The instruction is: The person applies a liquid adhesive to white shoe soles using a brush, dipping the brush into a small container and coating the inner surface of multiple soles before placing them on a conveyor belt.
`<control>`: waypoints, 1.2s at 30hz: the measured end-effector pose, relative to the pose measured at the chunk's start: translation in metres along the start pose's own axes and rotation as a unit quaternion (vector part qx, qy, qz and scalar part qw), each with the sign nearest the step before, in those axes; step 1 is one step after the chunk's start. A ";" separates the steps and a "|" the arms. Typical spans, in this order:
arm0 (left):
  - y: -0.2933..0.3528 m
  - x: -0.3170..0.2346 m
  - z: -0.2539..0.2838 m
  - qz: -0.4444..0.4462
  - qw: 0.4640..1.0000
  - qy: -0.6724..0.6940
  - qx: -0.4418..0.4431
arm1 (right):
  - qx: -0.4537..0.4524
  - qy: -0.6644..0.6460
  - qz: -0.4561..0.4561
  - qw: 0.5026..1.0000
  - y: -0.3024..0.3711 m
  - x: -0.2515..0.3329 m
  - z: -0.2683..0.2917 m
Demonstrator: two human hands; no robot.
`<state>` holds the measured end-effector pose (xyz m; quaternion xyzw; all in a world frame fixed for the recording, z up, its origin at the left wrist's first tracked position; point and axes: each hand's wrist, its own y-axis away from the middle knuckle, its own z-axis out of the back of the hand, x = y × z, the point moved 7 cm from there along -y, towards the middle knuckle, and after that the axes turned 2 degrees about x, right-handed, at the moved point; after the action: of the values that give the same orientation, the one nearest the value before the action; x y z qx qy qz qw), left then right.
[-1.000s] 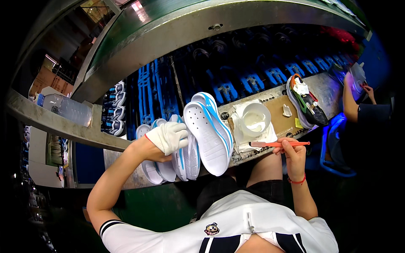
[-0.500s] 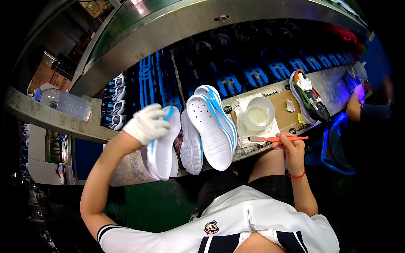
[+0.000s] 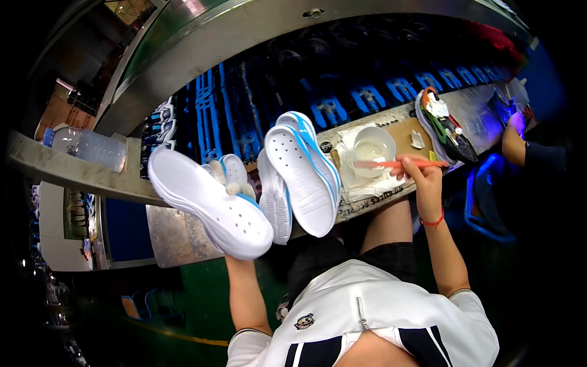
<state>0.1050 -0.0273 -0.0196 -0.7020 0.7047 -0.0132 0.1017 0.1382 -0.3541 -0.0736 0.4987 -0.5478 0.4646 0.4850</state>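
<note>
A white shoe sole (image 3: 195, 199) with small holes is held up by my left hand (image 3: 217, 172). A white glove covers this hand; a few fingertips show past the sole's edge and the rest is hidden behind it. To its right, more white soles with blue trim (image 3: 304, 183) lean together on the bench. My right hand (image 3: 423, 175) grips a slim orange brush (image 3: 386, 164) near its handle end. Under the brush tip stands a translucent cup (image 3: 374, 137) with some pale liquid, set on white paper (image 3: 348, 177). The tip itself is blurred.
A multicoloured shoe (image 3: 445, 126) lies on the bench at right, beside cardboard (image 3: 406, 131). Another person's hand (image 3: 515, 144) is farther right. Behind the bench runs a dark rack with blue holders (image 3: 330, 110). A large clear bottle (image 3: 88, 147) lies at left.
My left hand has lifted a sole from the left group and turned it so its holed face shows. My right hand has moved the brush up over the cup.
</note>
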 end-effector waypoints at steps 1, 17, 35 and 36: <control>0.015 -0.015 0.037 0.033 0.999 0.032 -0.012 | 0.003 0.008 0.035 0.999 -0.009 0.009 0.000; 0.022 0.047 0.005 0.151 0.988 0.006 -0.036 | 0.053 0.356 0.069 0.930 -0.073 -0.003 -0.012; 0.018 0.074 0.035 0.264 0.883 -0.326 -0.210 | 0.098 0.122 0.066 0.985 -0.063 0.033 0.003; 0.018 0.081 0.030 0.282 0.889 -0.304 -0.192 | 0.107 0.089 0.065 0.988 -0.058 0.042 -0.006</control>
<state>0.0926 -0.1035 -0.0620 -0.4490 0.7965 0.3657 0.1740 0.1955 -0.3564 -0.0301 0.4675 -0.4811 0.5938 0.4442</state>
